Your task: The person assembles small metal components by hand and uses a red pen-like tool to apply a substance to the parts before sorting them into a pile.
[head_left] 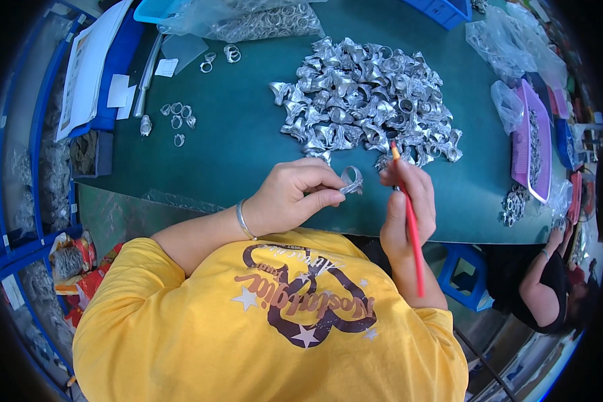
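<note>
My left hand (289,195) pinches a small silver ring-shaped piece (352,180) just above the near edge of the dark green table (241,144). My right hand (409,208) holds a thin red stick (409,221) like a pen, its orange tip pointing up close to the silver piece. A large heap of shiny silver pieces (365,100) lies right behind both hands. A silver bangle sits on my left wrist.
Loose silver rings (177,117) lie at the left of the table, a clear bag of rings (248,20) at the back. A purple tray (536,141) and plastic bags stand at the right. Another person (543,281) sits at lower right. Blue shelving with papers runs along the left.
</note>
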A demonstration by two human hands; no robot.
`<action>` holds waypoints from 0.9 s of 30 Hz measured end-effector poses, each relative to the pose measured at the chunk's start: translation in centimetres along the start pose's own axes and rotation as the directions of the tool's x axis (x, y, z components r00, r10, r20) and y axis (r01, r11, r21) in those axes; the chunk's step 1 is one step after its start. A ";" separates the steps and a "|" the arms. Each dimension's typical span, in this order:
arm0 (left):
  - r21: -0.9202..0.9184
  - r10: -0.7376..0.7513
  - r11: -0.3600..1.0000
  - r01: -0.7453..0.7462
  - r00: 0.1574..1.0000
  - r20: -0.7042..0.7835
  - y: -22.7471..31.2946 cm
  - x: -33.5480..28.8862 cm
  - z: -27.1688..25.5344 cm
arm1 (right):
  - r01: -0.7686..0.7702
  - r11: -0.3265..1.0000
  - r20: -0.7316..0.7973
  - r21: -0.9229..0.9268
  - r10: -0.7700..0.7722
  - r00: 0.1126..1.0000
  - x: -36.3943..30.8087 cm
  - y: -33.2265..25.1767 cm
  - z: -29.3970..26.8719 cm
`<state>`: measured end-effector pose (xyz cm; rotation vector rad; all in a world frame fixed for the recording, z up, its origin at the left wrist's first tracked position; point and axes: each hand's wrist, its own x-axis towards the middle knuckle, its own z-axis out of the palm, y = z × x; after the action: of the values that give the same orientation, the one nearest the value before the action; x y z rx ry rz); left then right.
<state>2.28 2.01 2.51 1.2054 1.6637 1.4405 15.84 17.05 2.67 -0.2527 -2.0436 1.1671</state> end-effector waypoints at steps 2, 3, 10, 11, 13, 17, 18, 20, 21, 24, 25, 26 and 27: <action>0.004 0.003 1.000 -0.003 1.000 -0.008 -0.1 0.0 0.1 | -0.005 0.995 -0.033 0.104 0.009 0.999 -0.5 -0.2 0.1; 0.011 0.007 1.000 -0.007 1.000 -0.016 -0.1 0.0 0.1 | -0.007 0.995 -0.033 0.103 0.011 0.999 -0.7 -0.1 0.0; 0.041 0.039 0.998 -0.038 0.999 -0.008 -0.1 0.0 0.1 | -0.040 0.979 0.043 0.198 0.033 0.999 -0.8 -0.2 0.0; 0.037 0.043 0.998 -0.042 0.999 -0.017 0.0 0.0 0.1 | -0.037 0.983 0.057 0.181 0.028 0.998 -0.7 -0.3 0.0; 0.032 0.046 0.998 -0.045 0.999 -0.025 -0.1 0.0 0.2 | -0.036 0.986 0.070 0.163 0.025 0.997 -0.6 -0.3 0.2; 0.077 0.099 0.992 -0.098 0.995 -0.015 0.0 0.1 0.0 | -0.039 0.990 0.042 0.135 0.034 0.999 -0.7 -0.2 0.3; 0.072 0.095 0.993 -0.095 0.995 -0.004 0.0 0.0 0.0 | -0.046 0.991 0.038 0.125 0.042 0.998 -0.7 -0.2 0.3; 0.051 0.065 0.997 -0.065 0.998 -0.004 -0.2 -0.2 0.2 | -0.055 0.991 0.041 0.124 0.051 0.998 -0.7 -0.2 0.2; 0.032 0.038 0.999 -0.037 0.999 -0.006 -0.2 -0.3 0.3 | -0.060 0.991 0.044 0.123 0.055 0.998 -0.6 -0.2 0.2; 0.024 0.040 0.999 -0.040 0.999 -0.008 -0.2 -0.3 0.3 | -0.057 0.990 0.045 0.128 0.051 0.998 -0.7 -0.2 0.2; 0.024 0.040 0.999 -0.040 0.999 -0.008 -0.3 -0.3 0.4 | -0.057 0.990 0.044 0.128 0.052 0.998 -0.7 -0.2 0.1; -0.016 0.018 1.000 -0.019 1.000 -0.024 -0.4 -0.3 0.5 | -0.045 0.991 0.077 0.126 0.035 0.996 -0.8 -0.1 0.0; -0.055 -0.004 0.998 0.002 0.999 -0.038 -0.5 -0.3 0.5 | -0.033 0.992 0.108 0.124 0.020 0.994 -0.9 0.0 -0.1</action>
<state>2.74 1.90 1.86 1.1508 1.6399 1.5064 16.55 16.64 2.21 -0.1587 -2.0537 1.3461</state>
